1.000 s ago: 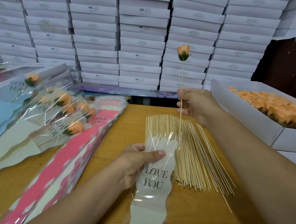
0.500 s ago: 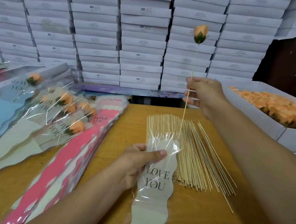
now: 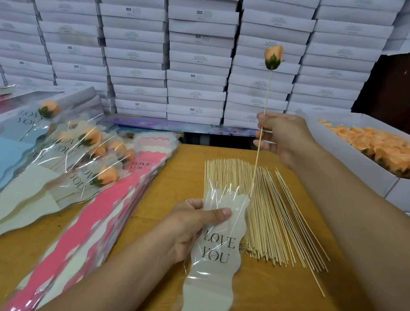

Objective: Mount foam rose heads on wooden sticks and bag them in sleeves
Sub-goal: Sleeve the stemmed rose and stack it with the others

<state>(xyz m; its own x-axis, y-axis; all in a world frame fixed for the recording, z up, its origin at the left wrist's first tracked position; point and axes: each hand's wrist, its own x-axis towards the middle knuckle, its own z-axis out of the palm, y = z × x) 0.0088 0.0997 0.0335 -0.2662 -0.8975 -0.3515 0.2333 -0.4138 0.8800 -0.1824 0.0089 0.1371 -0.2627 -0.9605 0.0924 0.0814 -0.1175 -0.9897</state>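
Observation:
My right hand [image 3: 281, 135] pinches a thin wooden stick [image 3: 265, 106] topped by an orange foam rose head [image 3: 273, 56], held nearly upright. The stick's lower tip reaches the open mouth of a clear "LOVE YOU" sleeve [image 3: 215, 248] with a white wavy backing. My left hand [image 3: 193, 228] grips that sleeve near its top, thumb across the front. Under both lies a pile of bare wooden sticks [image 3: 267, 213] on the wooden table [image 3: 174, 184].
Several bagged roses [image 3: 87, 163] lie stacked at the left, beside a stack of pink and white sleeves [image 3: 96, 214]. A white box of orange rose heads [image 3: 375, 145] stands at the right. White cartons [image 3: 197, 59] wall off the back.
My right hand has tilted the stick from upright and swung the rose up and to the right, then lowered it a little. The stick's tip stays at the sleeve mouth; my left hand stays put.

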